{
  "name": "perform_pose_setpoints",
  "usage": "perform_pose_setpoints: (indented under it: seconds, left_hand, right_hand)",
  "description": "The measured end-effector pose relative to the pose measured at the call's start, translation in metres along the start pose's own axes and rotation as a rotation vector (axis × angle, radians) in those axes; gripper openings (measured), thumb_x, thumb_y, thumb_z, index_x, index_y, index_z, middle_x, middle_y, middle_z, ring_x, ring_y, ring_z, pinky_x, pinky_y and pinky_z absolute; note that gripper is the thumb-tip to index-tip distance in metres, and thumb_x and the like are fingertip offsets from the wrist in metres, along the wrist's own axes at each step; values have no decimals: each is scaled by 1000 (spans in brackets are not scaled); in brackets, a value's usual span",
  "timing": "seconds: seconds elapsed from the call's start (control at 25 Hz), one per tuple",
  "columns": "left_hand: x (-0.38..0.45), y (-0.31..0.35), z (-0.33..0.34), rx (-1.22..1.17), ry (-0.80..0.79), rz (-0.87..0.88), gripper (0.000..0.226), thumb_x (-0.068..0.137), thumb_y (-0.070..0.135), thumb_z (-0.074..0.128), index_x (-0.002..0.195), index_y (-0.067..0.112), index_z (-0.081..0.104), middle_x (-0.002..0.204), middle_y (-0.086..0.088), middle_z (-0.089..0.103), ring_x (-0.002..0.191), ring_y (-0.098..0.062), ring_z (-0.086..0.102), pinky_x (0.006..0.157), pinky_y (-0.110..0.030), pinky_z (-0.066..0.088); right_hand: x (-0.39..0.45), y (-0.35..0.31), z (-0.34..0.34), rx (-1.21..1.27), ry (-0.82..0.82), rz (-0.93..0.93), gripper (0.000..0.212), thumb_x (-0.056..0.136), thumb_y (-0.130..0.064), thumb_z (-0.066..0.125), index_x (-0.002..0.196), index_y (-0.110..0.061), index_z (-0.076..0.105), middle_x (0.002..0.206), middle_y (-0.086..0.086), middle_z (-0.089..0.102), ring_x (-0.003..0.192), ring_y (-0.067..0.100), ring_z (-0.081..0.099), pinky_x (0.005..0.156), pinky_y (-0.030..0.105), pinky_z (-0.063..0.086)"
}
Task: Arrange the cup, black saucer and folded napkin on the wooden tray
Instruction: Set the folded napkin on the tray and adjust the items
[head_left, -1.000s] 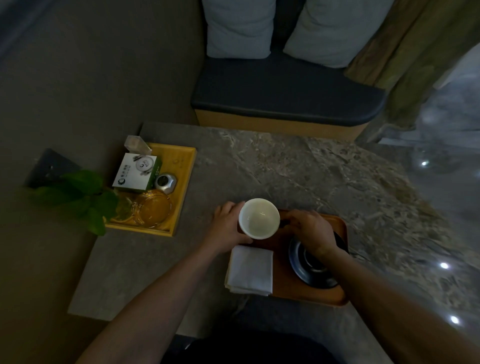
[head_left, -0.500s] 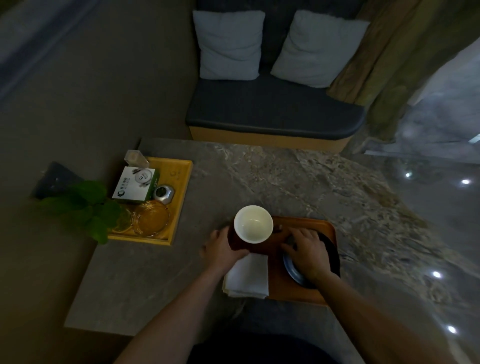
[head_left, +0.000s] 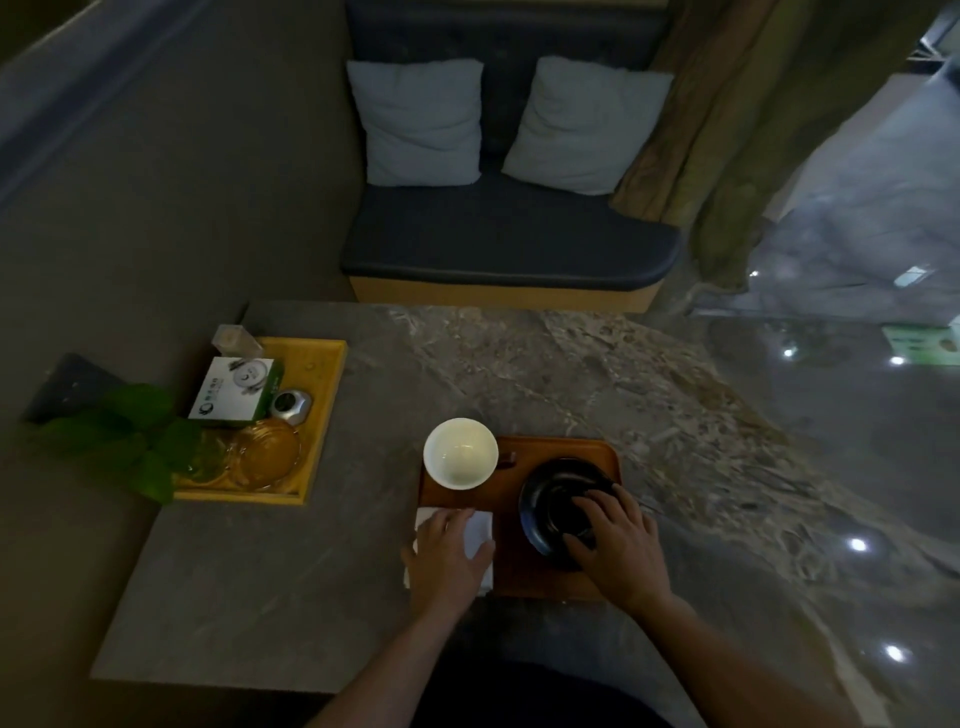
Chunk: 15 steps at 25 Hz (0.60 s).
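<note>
Marble table (head_left: 597, 374) carries the wooden tray (head_left: 561, 449); left hand (head_left: 449, 558) lies flat on the folded napkin (head_left: 480, 527), right hand (head_left: 621, 551) grips the black saucer (head_left: 550, 499) beside the cup (head_left: 460, 460).

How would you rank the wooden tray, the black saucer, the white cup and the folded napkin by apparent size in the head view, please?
1. Wooden tray, clearly the largest.
2. Black saucer.
3. White cup and folded napkin: unsure, since the left hand covers much of the napkin and the cup's rim stands nearer the camera.
</note>
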<state>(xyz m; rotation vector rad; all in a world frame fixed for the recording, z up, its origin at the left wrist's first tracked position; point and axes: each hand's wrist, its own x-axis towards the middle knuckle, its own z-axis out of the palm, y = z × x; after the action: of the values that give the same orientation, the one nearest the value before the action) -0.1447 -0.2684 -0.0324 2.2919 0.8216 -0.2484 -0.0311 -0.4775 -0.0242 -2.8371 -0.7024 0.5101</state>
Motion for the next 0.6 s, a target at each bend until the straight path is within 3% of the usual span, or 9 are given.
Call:
perform_pose_setpoints:
  seconds: [0.16,0.28,0.48,0.6]
  left_hand:
    - [0,18,12,127,-52,162,57,86,54,60,138,35,45,143,12,45,135,-10,34,115,-45,17]
    - [7,27,17,220,-128,249,70,84,56,60,145,33,36,152,10,35,141,-11,26,116,-43,12]
    - [18,32,26,439,-196,335,90,82,64,56,154,31,13,163,9,10,150,-14,3,118,-45,3]
    - [21,33,31,488,-199,336,96,81,69,53,154,30,5,164,10,1,150,-13,-3,118,-45,2]
  right_hand:
    - [-13,28,-3,2,-44,8,72,87,-72,36,149,-38,25,158,-5,29,149,23,9,118,45,15]
    - [-18,44,-3,-43,-61,-25,85,82,-79,30,152,-33,19,161,-4,22,150,25,5,119,45,12]
    - [-14,64,2,-86,-165,-81,99,79,-79,40,154,-30,-3,164,-5,-2,149,27,-13,120,52,2]
    - [-10,69,9,-86,-153,-85,105,77,-80,44,154,-28,-4,163,-7,-6,146,24,-20,119,52,-1]
